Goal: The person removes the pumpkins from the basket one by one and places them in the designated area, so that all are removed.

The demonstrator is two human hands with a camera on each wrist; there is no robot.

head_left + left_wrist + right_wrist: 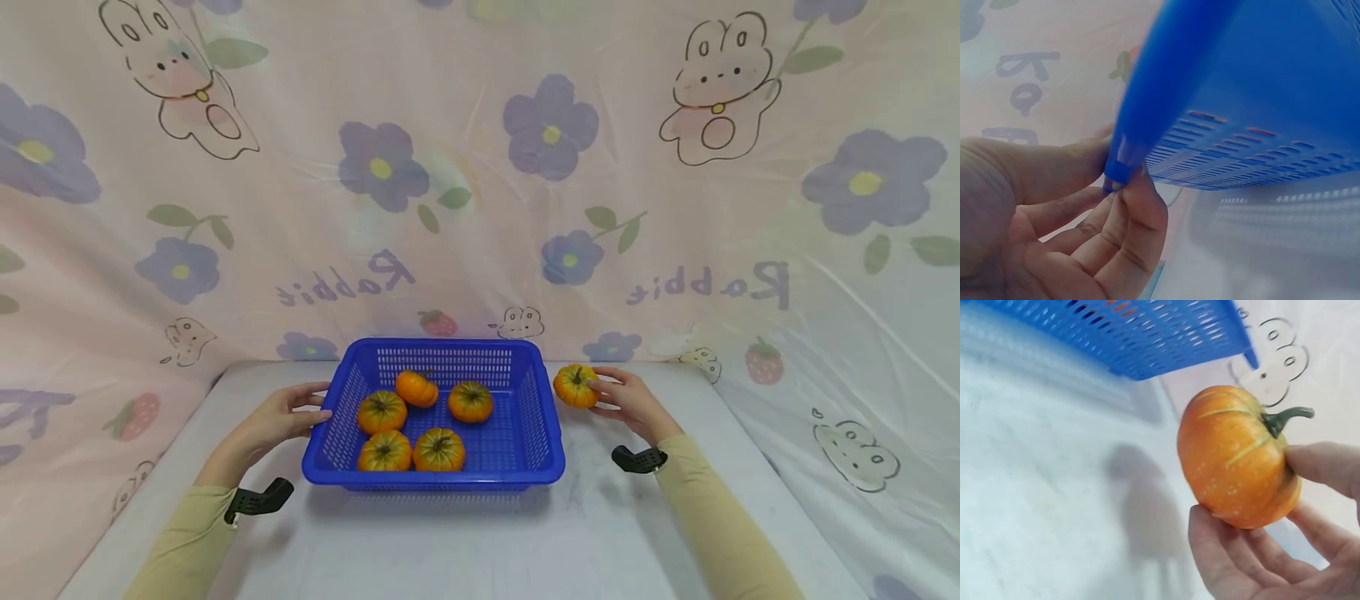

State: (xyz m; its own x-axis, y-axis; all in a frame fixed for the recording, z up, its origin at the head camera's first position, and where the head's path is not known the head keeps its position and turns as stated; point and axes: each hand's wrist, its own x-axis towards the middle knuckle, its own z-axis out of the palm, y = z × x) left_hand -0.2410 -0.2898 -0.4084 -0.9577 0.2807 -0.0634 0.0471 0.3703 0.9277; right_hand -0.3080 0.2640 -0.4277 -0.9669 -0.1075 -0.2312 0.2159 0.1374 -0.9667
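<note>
A blue plastic basket (433, 478) with perforated walls stands on the table, holding several small orange pumpkins (439, 450). My left hand (279, 421) grips its left rim, and the left wrist view shows thumb and fingers pinching the blue rim (1147, 106). Just right of the basket, my right hand (626, 402) holds another small pumpkin (576, 386) between thumb and fingers. The right wrist view shows this pumpkin (1238, 459) with its dark green stem, raised off the table, its shadow lying below. It is apart from the basket wall (1166, 337).
The white table (480, 550) reaches toward me in front of the basket. Behind it hangs a pale curtain (480, 208) printed with rabbits and flowers. A black device is strapped to each wrist, one on the left (258, 498) and one on the right (637, 459).
</note>
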